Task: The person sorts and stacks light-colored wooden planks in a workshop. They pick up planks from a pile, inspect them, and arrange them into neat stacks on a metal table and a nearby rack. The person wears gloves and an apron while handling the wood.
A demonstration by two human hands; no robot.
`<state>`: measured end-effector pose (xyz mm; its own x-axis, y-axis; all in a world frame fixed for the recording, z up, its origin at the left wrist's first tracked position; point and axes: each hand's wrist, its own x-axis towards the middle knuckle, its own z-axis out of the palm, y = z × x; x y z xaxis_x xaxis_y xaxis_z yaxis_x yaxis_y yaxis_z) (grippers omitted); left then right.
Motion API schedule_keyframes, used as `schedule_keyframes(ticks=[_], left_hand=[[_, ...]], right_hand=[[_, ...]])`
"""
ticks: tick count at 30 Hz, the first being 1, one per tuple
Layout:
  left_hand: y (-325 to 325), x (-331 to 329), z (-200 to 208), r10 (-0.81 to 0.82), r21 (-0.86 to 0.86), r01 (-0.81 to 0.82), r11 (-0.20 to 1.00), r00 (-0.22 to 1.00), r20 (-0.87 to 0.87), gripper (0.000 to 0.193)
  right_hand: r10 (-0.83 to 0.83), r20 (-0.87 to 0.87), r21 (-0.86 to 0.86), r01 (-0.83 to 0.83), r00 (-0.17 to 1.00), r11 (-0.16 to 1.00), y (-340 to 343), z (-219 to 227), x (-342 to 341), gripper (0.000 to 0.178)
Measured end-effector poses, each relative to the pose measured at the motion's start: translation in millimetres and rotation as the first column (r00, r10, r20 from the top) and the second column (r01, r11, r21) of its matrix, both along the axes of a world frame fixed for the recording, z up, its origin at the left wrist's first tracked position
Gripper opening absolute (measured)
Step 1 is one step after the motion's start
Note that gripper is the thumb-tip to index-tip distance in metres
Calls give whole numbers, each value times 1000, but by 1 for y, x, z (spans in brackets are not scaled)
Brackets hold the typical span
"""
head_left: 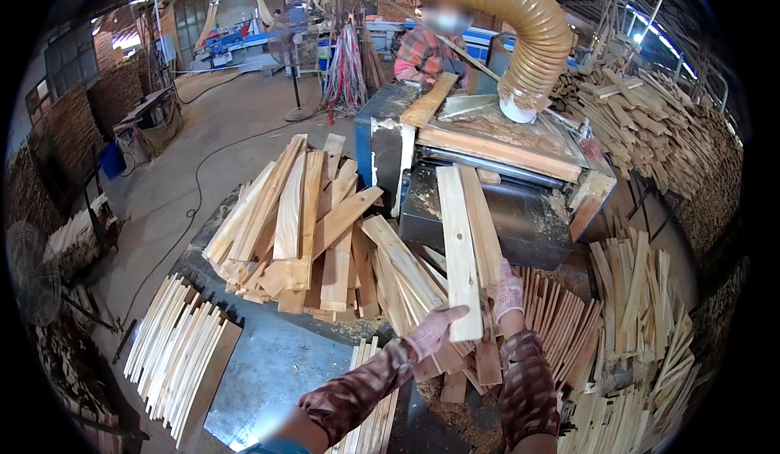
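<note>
My left hand (436,330), in a knitted glove with the fingers bare, grips the near end of a pale wooden board (460,251). On the right, my gloved right hand (509,293) is closed at the near end of a browner wooden board (481,218). Both boards lie side by side, and their far ends reach over the dark bed (520,218) of a planer-like woodworking machine (504,141). Below my hands, loose board ends (487,363) show between my forearms.
A heap of boards (305,218) lies to the left. Stacked strips (175,361) stand at lower left, beside a blue-grey metal surface (280,373). More strips (561,316) lie right. A ribbed hose (536,23) arches over the machine; a person (418,52) sits behind it.
</note>
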<state>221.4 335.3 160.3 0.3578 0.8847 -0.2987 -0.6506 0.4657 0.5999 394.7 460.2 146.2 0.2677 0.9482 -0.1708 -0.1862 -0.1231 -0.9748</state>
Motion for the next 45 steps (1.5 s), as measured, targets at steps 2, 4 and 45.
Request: schedule_keyframes(ticks=[2, 4, 45], left_hand=[[-31, -31, -16, 6, -39, -6, 999, 1000, -20, 45], [-75, -66, -35, 28, -72, -34, 997, 996, -83, 43], [-357, -90, -72, -83, 38, 90, 995, 568, 819, 38]], right_hand=[[33, 116, 8, -34, 993, 999, -9, -6, -8, 53], [78, 90, -29, -76, 993, 997, -29, 2, -14, 54], [285, 499, -447, -39, 818, 894, -456, -115, 29, 46]])
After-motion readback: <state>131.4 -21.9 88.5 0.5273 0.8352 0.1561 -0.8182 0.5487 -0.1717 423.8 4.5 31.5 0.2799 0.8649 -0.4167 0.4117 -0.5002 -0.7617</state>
